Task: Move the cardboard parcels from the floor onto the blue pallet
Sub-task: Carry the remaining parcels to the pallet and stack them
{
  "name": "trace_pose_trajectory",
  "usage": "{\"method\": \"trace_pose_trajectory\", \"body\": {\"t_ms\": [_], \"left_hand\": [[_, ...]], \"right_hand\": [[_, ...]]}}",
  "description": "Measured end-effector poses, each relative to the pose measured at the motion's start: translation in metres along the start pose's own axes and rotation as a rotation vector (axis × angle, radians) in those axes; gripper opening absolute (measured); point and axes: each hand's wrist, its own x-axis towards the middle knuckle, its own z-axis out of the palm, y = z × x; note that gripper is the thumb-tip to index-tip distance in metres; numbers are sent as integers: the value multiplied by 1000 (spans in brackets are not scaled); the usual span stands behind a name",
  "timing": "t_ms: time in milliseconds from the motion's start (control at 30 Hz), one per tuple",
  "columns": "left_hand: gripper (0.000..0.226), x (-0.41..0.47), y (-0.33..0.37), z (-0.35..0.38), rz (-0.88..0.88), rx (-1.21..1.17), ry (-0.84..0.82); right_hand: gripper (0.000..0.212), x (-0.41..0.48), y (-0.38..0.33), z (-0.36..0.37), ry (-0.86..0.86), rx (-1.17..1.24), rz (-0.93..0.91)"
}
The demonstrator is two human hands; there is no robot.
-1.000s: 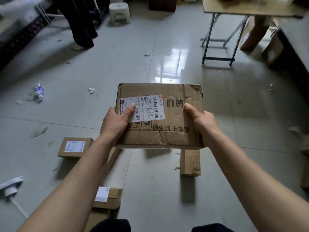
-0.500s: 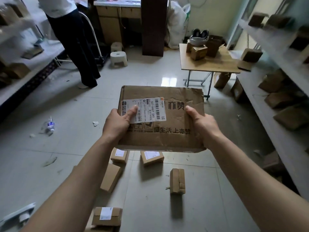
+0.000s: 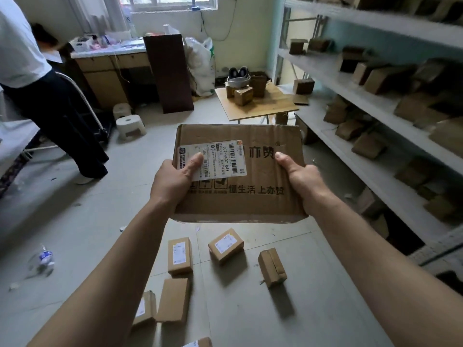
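A cardboard parcel (image 3: 260, 176) is held above the floor (image 3: 75, 221) by 2 hands: the left hand (image 3: 172, 181) grips its left edge, thumb on a white label (image 3: 225, 159) reading "507-H407 041", and the right hand (image 3: 303, 179) grips its right edge. Smaller parcels (image 3: 225, 245) lie on the floor below.

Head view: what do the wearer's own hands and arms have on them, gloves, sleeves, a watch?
Nothing worn shows. The left hand and right hand are ungloved, with no ring, watch or wristband visible. The left forearm and right forearm are uncovered to the frame's lower edge, so no sleeve is in view.
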Motion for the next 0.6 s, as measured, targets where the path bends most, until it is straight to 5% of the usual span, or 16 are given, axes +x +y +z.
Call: {"method": "trace_pose_trajectory", "body": {"t_ms": [233, 600], "left_hand": [[96, -22, 17, 3, 88, 20, -165], [64, -90, 61, 103, 218, 62, -421]], "right_hand": [[43, -54, 6, -24, 141, 61, -6], [70, -120, 43, -136, 492, 161, 31]]}}
